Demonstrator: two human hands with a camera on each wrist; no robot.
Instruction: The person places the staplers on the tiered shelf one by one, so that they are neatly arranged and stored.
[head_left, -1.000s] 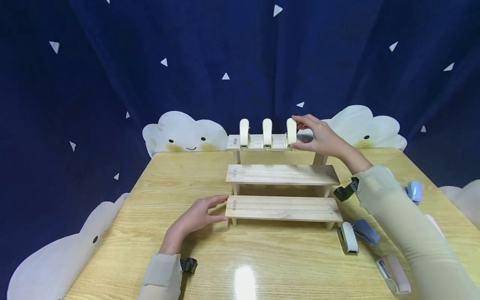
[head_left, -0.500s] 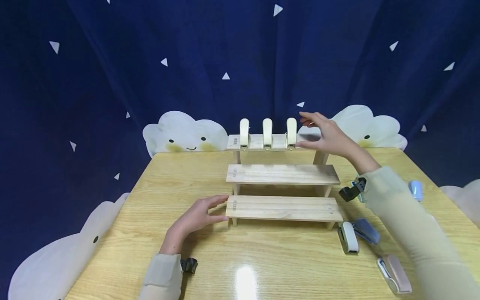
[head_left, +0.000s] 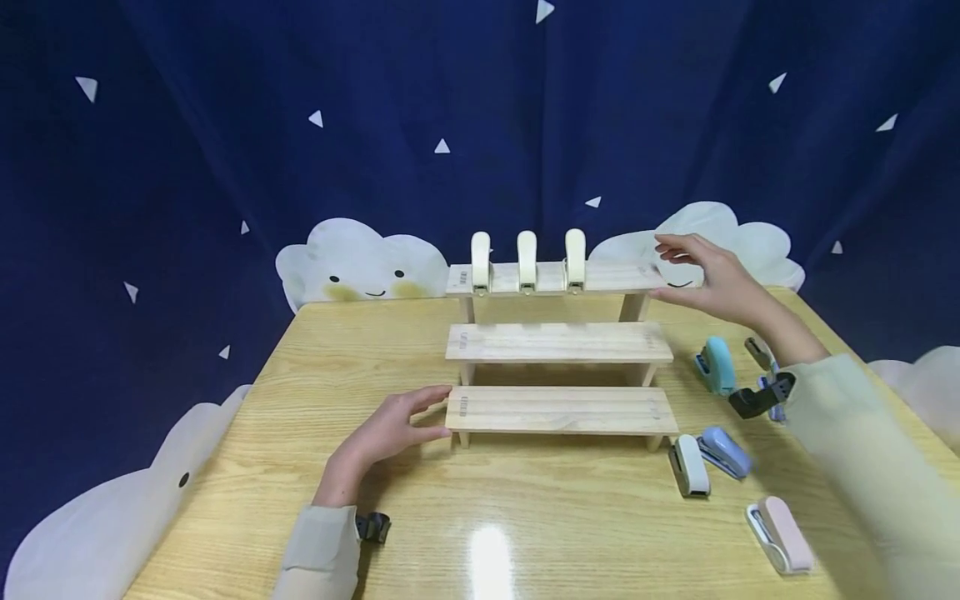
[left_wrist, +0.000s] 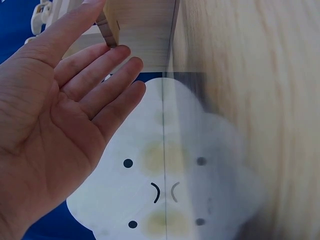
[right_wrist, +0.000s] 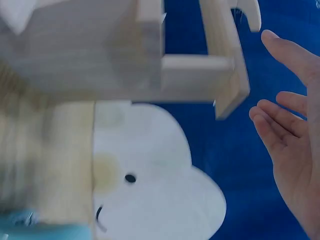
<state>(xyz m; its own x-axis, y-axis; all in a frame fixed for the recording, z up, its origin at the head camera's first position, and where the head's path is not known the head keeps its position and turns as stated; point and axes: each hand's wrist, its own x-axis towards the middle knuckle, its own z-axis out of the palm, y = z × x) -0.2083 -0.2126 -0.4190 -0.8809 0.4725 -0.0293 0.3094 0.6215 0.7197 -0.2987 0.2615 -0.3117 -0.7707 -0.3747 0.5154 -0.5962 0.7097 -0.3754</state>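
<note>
A three-tier wooden rack (head_left: 561, 410) stands on the table. On its top step, towards the left, three cream staplers (head_left: 527, 262) are lined up on end. My left hand (head_left: 390, 427) has its fingers and thumb at the left end of the lowest step; in the left wrist view the palm (left_wrist: 55, 125) shows, fingers extended beside the wood. Holding nothing, my right hand (head_left: 720, 279) is at the right end of the top step, fingers spread from the thumb. The right wrist view shows that hand (right_wrist: 295, 130) apart from the rack's end (right_wrist: 232, 65).
Right of the rack lie a teal stapler (head_left: 718, 367), a white stapler (head_left: 692, 467), a blue stapler (head_left: 724, 452) and a pink stapler (head_left: 782, 535). A grey-brown one (head_left: 759, 353) sits near my right wrist, which partly hides another blue one. A dark blue curtain (head_left: 390, 83) hangs behind.
My right hand has let go of the rightmost cream stapler and moved right, off it. The stapler stays standing on the top step. The left hand has stayed by the lowest step.
</note>
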